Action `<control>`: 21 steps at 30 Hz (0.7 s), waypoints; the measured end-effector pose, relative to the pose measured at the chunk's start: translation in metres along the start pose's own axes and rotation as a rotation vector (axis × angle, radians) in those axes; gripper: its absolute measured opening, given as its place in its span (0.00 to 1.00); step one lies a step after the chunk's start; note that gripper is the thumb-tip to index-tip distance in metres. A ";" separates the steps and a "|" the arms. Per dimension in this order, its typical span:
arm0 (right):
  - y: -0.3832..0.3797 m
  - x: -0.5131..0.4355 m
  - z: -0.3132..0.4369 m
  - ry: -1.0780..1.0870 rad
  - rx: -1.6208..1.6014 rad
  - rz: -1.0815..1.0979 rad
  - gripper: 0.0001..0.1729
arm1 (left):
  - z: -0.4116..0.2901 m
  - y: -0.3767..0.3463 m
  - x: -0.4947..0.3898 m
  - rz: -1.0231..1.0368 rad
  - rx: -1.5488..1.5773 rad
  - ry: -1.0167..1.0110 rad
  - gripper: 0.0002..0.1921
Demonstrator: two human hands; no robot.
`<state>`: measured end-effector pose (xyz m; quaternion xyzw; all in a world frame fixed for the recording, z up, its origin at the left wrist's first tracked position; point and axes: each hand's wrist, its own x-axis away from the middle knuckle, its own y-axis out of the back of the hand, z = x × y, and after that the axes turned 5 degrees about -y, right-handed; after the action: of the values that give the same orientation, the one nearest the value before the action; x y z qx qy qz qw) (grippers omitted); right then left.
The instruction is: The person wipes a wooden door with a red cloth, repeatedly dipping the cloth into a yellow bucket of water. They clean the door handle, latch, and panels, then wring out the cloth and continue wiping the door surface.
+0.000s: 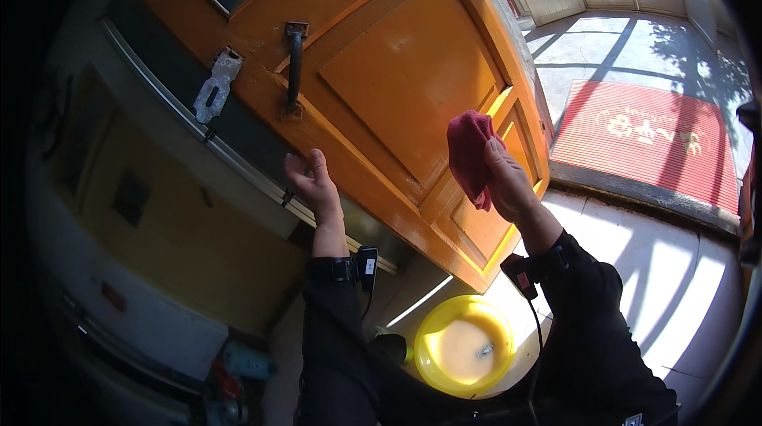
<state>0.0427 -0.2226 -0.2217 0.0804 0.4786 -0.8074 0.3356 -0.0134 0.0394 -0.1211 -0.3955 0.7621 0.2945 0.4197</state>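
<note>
My right hand (513,182) grips a folded dark red cloth (470,155) in front of the lower panels of an orange wooden door (405,81). At the door's near edge, below the dark metal pull handle (294,69), my left hand (317,183) is raised with its fingers apart and nothing in it; whether it touches the edge I cannot tell. A metal hasp (219,85) sticks out from that edge beside the handle. Below the door stands a yellow plastic basin (421,345) with cloudy liquid in it.
Beyond the doorway a red ribbed mat (649,140) with writing lies past a raised threshold (643,194). Sunlit floor tiles (631,247) are on the right. A dim wall and a light blue container (247,360) are at lower left. Cables hang from both wrist devices.
</note>
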 end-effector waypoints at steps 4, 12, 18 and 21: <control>-0.026 -0.007 -0.031 0.219 0.433 0.156 0.33 | 0.017 -0.015 -0.010 -0.038 0.077 0.079 0.31; -0.112 -0.127 -0.058 0.658 1.246 0.248 0.20 | 0.024 -0.017 -0.003 -0.078 0.119 0.017 0.27; -0.099 -0.207 -0.031 0.716 1.484 -0.103 0.21 | 0.023 -0.020 0.001 -0.125 0.104 0.023 0.29; -0.090 -0.246 -0.009 0.641 1.254 -0.420 0.28 | 0.020 -0.020 0.001 -0.126 0.103 0.046 0.28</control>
<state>0.1729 -0.0724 -0.0502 0.3960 0.0070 -0.9136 -0.0918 0.0109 0.0441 -0.1338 -0.4274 0.7591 0.2188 0.4395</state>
